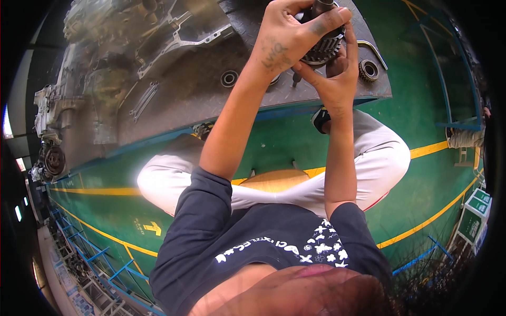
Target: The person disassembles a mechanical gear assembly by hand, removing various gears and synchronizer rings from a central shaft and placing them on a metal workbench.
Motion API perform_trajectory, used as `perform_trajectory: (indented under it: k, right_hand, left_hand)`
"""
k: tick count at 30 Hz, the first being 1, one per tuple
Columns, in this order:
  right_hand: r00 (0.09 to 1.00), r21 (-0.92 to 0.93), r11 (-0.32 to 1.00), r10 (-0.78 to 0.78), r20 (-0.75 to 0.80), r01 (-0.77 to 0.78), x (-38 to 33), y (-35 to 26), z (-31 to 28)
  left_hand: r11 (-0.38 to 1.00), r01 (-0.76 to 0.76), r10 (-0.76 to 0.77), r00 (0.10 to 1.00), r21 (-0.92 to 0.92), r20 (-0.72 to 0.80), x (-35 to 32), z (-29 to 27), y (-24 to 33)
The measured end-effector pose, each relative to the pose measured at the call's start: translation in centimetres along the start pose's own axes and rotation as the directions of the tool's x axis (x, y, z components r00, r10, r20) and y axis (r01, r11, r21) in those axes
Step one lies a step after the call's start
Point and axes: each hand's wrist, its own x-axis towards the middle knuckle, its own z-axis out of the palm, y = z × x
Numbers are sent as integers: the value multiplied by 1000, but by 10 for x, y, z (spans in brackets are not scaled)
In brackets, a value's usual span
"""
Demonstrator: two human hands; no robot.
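Both hands are raised over the near edge of a grey, scuffed steel workbench, working one part between them: a dark, toothed steel gear on a short shaft.

Left hand — fingers closed over the top of the gear, thumb pressed across its upper face. Right hand — fingers curled up from below, gripping the underside of the gear and the shaft stub.

Judgement: the step in hand appears to be seating or turning the gear on its shaft. The next move would call for a firm two-handed hold, shaft kept straight and fingertips kept off the teeth.

Materials: the gear teeth are fine, evenly cut and oily-dark. A small ring bearing lies flat on the bench, well apart to the left; a smaller toothed pinion sits just beside the right hand. Pale cast-aluminium housings — ribbed, dull, irregular — occupy the far bench. Floor is glossy green with yellow lines.
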Motion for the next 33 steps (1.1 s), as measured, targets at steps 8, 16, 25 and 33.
perform_trajectory:
  k: [8, 16, 25, 33]
  right_hand:
    - [999, 23, 999, 26, -32, -25, -9, 13, 6]
    - [996, 79, 993, -81, -29, 83, -1, 13, 9]
    - [999, 105, 994, 23, 28, -25, -6, 21, 7]
    - [1000, 76, 997, 12, 8, -12, -15, 34, 10]
  left_hand:
    - [997, 21, -18, 999, 75, -43, 4, 1, 2]
    - [995, 48, -45, 998, 85, -32, 1, -8, 1]
    - [998, 50, -47, 993, 31, -108, -1, -14, -4]
    - [995, 57, -46, 990, 77, -131, -1, -19, -5]
